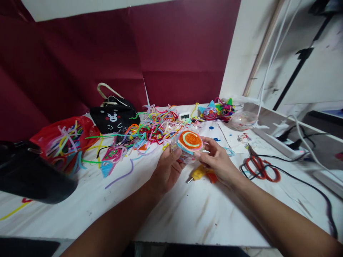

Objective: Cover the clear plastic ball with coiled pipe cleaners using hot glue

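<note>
Between my two hands is a clear plastic ball (pixel 189 142), its top covered by a spiral of orange, pale and pink pipe cleaners with blue at the edge. My left hand (pixel 168 166) grips it from the left, thumb on the near side. On the right, my right hand (pixel 215 157) pinches its rim with thumb and fingers. Just below the ball lies a yellow and orange glue gun (pixel 199 174) with a metal tip, partly hidden behind my right hand. Orange-handled scissors (pixel 261 166) rest to the right.
A tangled heap of pipe cleaners (pixel 158 125) lies behind the ball. Left are a red bag (pixel 83 126) of pipe cleaners, a black drawstring bag (pixel 114 116) and a black container (pixel 34 175). Two decorated balls (pixel 217 110), a clear shell (pixel 244 120) and a power strip (pixel 281 142) stand right.
</note>
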Demonstrator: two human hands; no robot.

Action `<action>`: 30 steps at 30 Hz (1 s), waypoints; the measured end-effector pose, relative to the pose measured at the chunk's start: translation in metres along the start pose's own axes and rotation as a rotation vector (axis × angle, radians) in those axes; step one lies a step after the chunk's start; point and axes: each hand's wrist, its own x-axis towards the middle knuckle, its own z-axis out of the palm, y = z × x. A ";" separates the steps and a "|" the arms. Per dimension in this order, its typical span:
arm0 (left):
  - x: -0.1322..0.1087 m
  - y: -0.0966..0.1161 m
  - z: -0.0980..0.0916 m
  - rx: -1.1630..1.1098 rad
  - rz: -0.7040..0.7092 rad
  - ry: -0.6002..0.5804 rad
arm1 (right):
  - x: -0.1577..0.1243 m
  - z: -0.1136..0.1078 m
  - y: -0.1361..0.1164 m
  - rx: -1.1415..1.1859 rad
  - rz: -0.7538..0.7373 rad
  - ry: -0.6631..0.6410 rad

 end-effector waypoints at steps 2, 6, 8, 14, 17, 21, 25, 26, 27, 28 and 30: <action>-0.001 -0.002 0.002 0.033 0.017 -0.016 | -0.001 0.003 0.000 -0.001 0.007 0.043; 0.000 -0.007 0.004 0.085 0.050 -0.015 | -0.002 0.009 0.002 -0.015 0.063 0.075; 0.001 -0.010 0.003 0.111 0.067 -0.005 | -0.003 0.011 0.004 -0.033 0.070 0.086; 0.002 -0.011 -0.002 0.161 0.080 0.061 | -0.001 0.008 0.011 -0.149 0.039 0.068; 0.002 -0.009 -0.003 0.159 0.070 0.084 | 0.000 0.003 0.011 -0.241 0.001 0.031; 0.004 -0.010 -0.005 0.153 0.046 0.102 | -0.001 -0.004 0.006 -0.447 -0.038 0.032; 0.005 -0.011 -0.007 0.150 0.031 0.114 | -0.003 -0.008 0.002 -0.596 -0.102 0.031; 0.005 -0.011 -0.007 0.152 0.029 0.115 | -0.003 -0.009 0.001 -0.615 -0.133 0.035; 0.006 -0.011 -0.007 0.154 0.026 0.115 | -0.004 -0.009 0.001 -0.632 -0.175 0.044; 0.005 -0.010 -0.007 0.157 0.022 0.114 | -0.004 -0.010 0.000 -0.649 -0.224 0.057; 0.005 -0.010 -0.006 0.161 0.017 0.106 | -0.003 -0.010 -0.002 -0.684 -0.325 0.079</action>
